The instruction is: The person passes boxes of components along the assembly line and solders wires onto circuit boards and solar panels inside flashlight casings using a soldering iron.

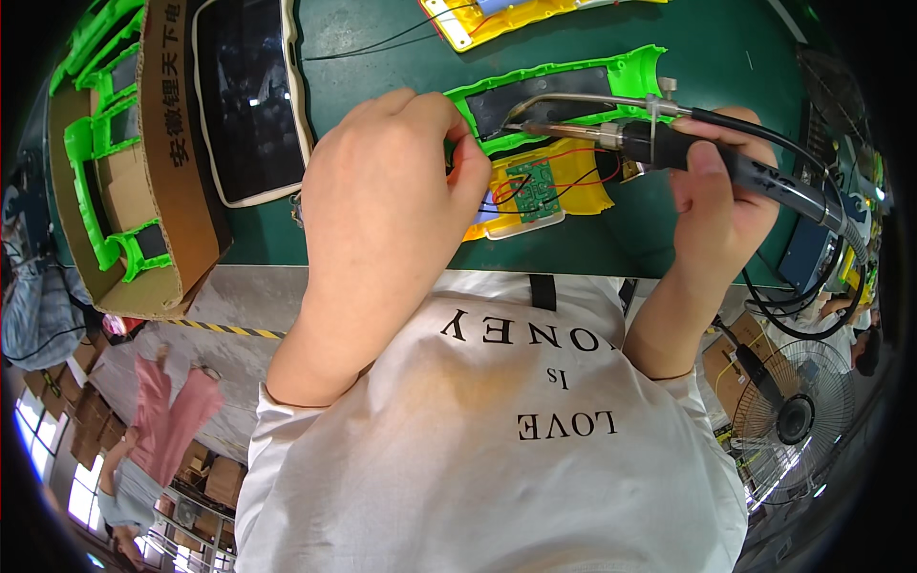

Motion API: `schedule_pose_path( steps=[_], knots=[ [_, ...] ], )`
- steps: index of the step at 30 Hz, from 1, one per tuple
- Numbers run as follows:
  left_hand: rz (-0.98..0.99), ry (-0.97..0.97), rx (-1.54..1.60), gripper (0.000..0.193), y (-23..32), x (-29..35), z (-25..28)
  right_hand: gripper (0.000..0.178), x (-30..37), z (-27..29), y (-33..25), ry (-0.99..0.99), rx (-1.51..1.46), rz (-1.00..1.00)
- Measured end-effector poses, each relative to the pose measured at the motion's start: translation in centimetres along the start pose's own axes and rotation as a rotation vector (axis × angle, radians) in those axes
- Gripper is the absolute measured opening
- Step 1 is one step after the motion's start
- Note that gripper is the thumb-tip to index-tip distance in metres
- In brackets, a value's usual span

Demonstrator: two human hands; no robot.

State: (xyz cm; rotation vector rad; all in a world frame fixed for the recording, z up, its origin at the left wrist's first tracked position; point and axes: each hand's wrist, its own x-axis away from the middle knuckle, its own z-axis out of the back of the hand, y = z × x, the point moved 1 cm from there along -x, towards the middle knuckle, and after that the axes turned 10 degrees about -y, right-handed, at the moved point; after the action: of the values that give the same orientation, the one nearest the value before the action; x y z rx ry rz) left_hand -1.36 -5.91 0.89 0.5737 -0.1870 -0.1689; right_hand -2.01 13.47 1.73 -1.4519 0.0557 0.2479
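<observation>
My right hand grips the dark handle of a soldering iron, with a thin metal solder-feed tube curving along its top. The iron's tip points left over the black panel in a bright green plastic housing. My left hand is curled at that housing's left end, fingers bent in a pinch; what they hold is hidden. Just below lies a yellow plastic housing carrying a green circuit board with red and black wires. The left hand partly covers its left side.
A cardboard box with several green frames stands at the left. Beside it lies a dark panel with a pale rim. Another yellow housing sits at the far edge. Black cables hang right, above a fan.
</observation>
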Motion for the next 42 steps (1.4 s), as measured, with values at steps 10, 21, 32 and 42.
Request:
schedule_pose_path(
  steps=[10, 21, 32, 42],
  knots=[
    [-0.007, 0.005, 0.011, 0.006, 0.1, 0.0, 0.0, 0.015, 0.7, 1.9, 0.5, 0.193, -0.047, 0.037],
    [-0.025, -0.032, 0.063, 0.006, -0.2, 0.2, 0.1, 0.016, 0.9, 2.5, 0.5, 0.148, -0.038, 0.016],
    [0.002, -0.053, 0.066, 0.006, 0.3, 0.0, 0.5, 0.029, 0.8, 3.3, 0.6, 0.330, -0.091, 0.166],
    [0.062, -0.086, 0.092, 0.006, 1.0, 0.3, 0.9, 0.028, 1.5, 3.9, 0.1, 0.461, -0.082, 0.307]
  ],
)
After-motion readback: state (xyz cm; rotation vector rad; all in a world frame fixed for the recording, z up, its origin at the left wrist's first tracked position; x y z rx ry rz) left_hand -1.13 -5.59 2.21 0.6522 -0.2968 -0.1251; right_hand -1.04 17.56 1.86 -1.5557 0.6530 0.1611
